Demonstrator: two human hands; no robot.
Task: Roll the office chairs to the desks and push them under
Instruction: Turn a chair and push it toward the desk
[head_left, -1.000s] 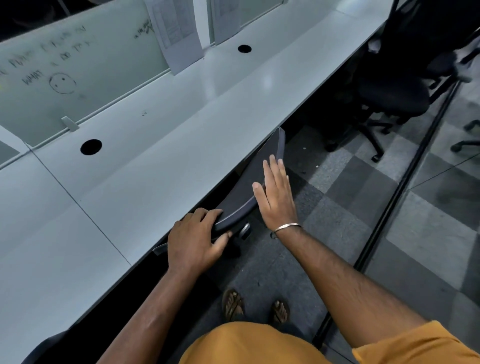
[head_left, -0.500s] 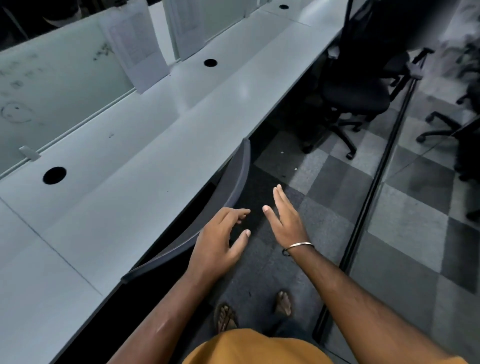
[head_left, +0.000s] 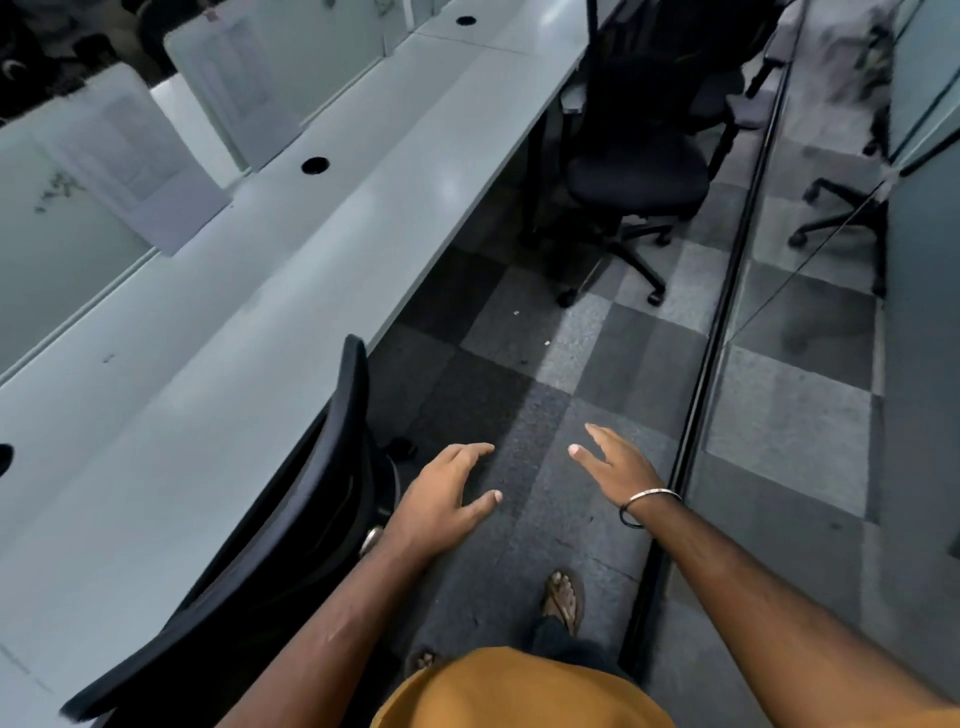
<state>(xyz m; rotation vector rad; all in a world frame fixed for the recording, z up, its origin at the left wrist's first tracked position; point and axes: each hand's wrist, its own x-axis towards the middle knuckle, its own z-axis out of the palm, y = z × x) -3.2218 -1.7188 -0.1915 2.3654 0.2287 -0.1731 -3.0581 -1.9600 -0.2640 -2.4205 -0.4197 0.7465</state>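
We see near chair (head_left: 291, 525) tucked under surface (head_left: 218, 364). Left hand (head_left: 441, 504) & right hand (head_left: 615, 467) now off its backrest, fingers spread, holding nothing. Far chair (head_left: 636, 171) not yet pushed in.

Grey checkered carpet floor (head_left: 587, 332); frosted partition panels (head_left: 57, 218); glass wall (head_left: 810, 364) right.

You see only the backrest (head_left: 291, 525) of the near chair; the worktop (head_left: 270, 291) hides its seat and base; the far chair (head_left: 636, 156) loses its top at the upper edge; the papers (head_left: 140, 161) are too blurred to read.
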